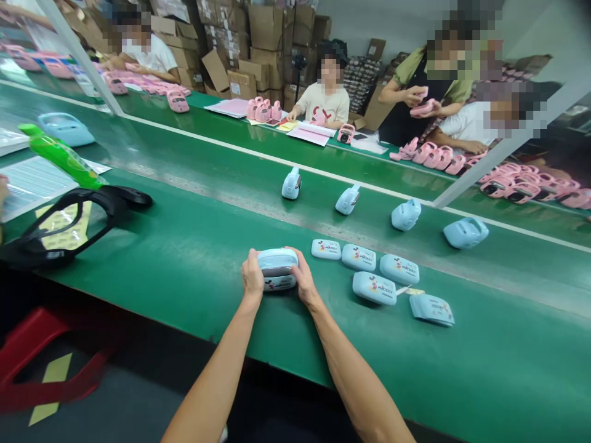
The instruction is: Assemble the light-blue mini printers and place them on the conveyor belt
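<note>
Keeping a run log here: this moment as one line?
left hand: holds blue case, left end | right hand: holds its right end | to right: Mickey-print pieces on green table

The left hand [252,275] and right hand [305,277] clasp opposite ends of the blue case [278,257] — both bare forearms [357,369] slanting toward it from below.

Green bottle [62,160] beside a black frame [115,206]; red object [32,332], probably a stool, below; cardboard boxes [265,27] stacked behind
</note>
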The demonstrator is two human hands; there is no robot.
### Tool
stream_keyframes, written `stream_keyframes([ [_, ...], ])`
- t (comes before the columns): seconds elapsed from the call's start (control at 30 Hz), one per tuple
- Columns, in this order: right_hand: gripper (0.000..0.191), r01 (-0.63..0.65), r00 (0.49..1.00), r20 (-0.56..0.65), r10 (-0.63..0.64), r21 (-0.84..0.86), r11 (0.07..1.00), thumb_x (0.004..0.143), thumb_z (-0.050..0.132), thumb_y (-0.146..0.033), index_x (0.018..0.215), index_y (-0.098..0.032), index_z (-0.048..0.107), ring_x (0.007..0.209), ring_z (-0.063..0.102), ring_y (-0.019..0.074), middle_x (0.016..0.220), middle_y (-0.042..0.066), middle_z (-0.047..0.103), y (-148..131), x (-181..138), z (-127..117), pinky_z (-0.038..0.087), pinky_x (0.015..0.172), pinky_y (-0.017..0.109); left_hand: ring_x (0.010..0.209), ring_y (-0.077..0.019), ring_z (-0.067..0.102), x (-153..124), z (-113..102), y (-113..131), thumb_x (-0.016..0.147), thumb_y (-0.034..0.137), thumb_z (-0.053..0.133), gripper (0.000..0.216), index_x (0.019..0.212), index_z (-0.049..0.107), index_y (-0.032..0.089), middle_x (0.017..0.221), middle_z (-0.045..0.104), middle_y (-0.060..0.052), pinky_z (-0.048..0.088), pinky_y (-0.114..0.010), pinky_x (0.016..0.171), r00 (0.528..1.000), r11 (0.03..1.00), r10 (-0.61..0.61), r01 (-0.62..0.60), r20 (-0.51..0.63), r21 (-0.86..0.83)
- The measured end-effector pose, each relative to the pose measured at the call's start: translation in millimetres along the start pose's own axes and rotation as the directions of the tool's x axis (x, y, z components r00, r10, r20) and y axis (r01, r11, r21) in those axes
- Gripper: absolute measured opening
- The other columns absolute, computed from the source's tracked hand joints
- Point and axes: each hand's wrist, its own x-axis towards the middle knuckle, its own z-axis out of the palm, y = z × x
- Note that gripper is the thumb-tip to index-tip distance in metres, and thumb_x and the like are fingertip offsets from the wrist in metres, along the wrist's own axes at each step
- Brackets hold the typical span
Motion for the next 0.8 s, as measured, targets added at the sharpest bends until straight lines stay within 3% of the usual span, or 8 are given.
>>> stream_keyframes([
  [0.1, 0.057, -0.119, 0.993, 0.012, 0.118, 0.153, 0.981, 0.071, 0.079, -0.052, 0.118, -0.023, 0.063, 0.101, 0.066, 0.0245, 0.106, 0.002, 0.070, -1, 5, -8, 0.051, 0.094, 0.035, 0.080, -0.0271, 0.074, 6, -7, 15, 0.088, 0.066, 0.047, 0.055, 0.094, 0.068, 0.015, 0.086, 0.076, -0.011, 0.060, -0.040, 0.072, 0.981, 0.991, -0.059, 0.080, 0.187, -0.105],
  [0.2, 0.052, -0.273, 0.952, 0.001, 0.307, 0.457, 0.846, 0.070, 0.079, -0.053, 0.109, -0.023, 0.063, 0.091, 0.070, 0.0266, 0.094, 0.003, 0.073, -1, 9, -8, 0.057, 0.083, 0.040, 0.107, -0.0307, 0.071, -3, -23, 28, 0.077, 0.051, 0.076, 0.060, 0.125, 0.064, 0.018, 0.120, 0.073, -0.015, 0.060, -0.040, 0.085, 0.872, 0.978, 0.021, 0.083, 0.490, -0.189],
  [0.3, 0.048, -0.335, 0.919, 0.045, 0.393, 0.614, 0.714, 0.072, 0.076, -0.055, 0.106, -0.022, 0.065, 0.096, 0.072, 0.0318, 0.098, 0.007, 0.076, -1, 8, -6, 0.058, 0.085, 0.049, 0.127, -0.0350, 0.062, -13, -35, 33, 0.070, 0.038, 0.086, 0.076, 0.139, 0.058, 0.022, 0.140, 0.064, -0.015, 0.057, -0.043, 0.099, 0.800, 0.983, 0.119, -0.010, 0.588, -0.184],
  [0.4, 0.046, -0.338, 0.925, 0.089, 0.370, 0.638, 0.692, 0.073, 0.074, -0.051, 0.107, -0.022, 0.065, 0.103, 0.072, 0.0335, 0.108, 0.008, 0.076, -1, 6, -7, 0.057, 0.089, 0.054, 0.127, -0.0359, 0.061, -12, -34, 32, 0.072, 0.042, 0.084, 0.076, 0.141, 0.057, 0.022, 0.141, 0.063, -0.015, 0.056, -0.046, 0.101, 0.806, 0.988, 0.115, -0.032, 0.580, -0.151],
  [0.47, 0.045, -0.321, 0.936, 0.090, 0.340, 0.614, 0.721, 0.069, 0.077, -0.045, 0.107, -0.023, 0.064, 0.101, 0.072, 0.0327, 0.108, 0.008, 0.076, -1, 13, -11, 0.057, 0.089, 0.055, 0.125, -0.0352, 0.063, -4, -31, 28, 0.074, 0.047, 0.081, 0.076, 0.140, 0.057, 0.021, 0.136, 0.066, -0.016, 0.056, -0.048, 0.101, 0.839, 0.992, 0.101, -0.042, 0.534, -0.121],
  [0.63, 0.041, -0.137, 0.932, -0.287, 0.222, 0.288, 0.948, 0.062, 0.080, -0.035, 0.092, -0.025, 0.054, 0.081, 0.072, 0.0256, 0.082, 0.000, 0.072, -5, 88, -33, 0.060, 0.078, 0.049, 0.130, -0.0355, 0.059, 31, -48, 5, 0.082, 0.056, 0.067, 0.062, 0.133, 0.061, 0.022, 0.139, 0.062, -0.017, 0.049, -0.053, 0.107, 0.947, 0.960, 0.157, -0.212, 0.280, 0.180],
  [0.7, 0.043, -0.072, 0.915, -0.377, 0.145, 0.201, 0.977, 0.062, 0.080, -0.033, 0.089, -0.026, 0.048, 0.079, 0.069, 0.0213, 0.080, -0.004, 0.068, -9, 132, -42, 0.060, 0.078, 0.044, 0.132, -0.0369, 0.057, 43, -63, -9, 0.084, 0.053, 0.063, 0.056, 0.132, 0.063, 0.023, 0.140, 0.062, -0.016, 0.045, -0.058, 0.111, 0.939, 0.868, 0.239, -0.321, 0.247, 0.380],
  [0.8, 0.042, 0.036, 0.902, -0.432, -0.018, 0.032, 0.999, 0.062, 0.077, -0.032, 0.088, -0.026, 0.045, 0.083, 0.064, 0.0191, 0.082, -0.005, 0.063, -12, 186, -48, 0.057, 0.083, 0.041, 0.134, -0.0382, 0.054, 50, -79, -32, 0.085, 0.044, 0.058, 0.045, 0.122, 0.069, 0.019, 0.133, 0.066, -0.017, 0.042, -0.059, 0.113, 0.879, 0.678, 0.382, -0.477, 0.286, 0.559],
])
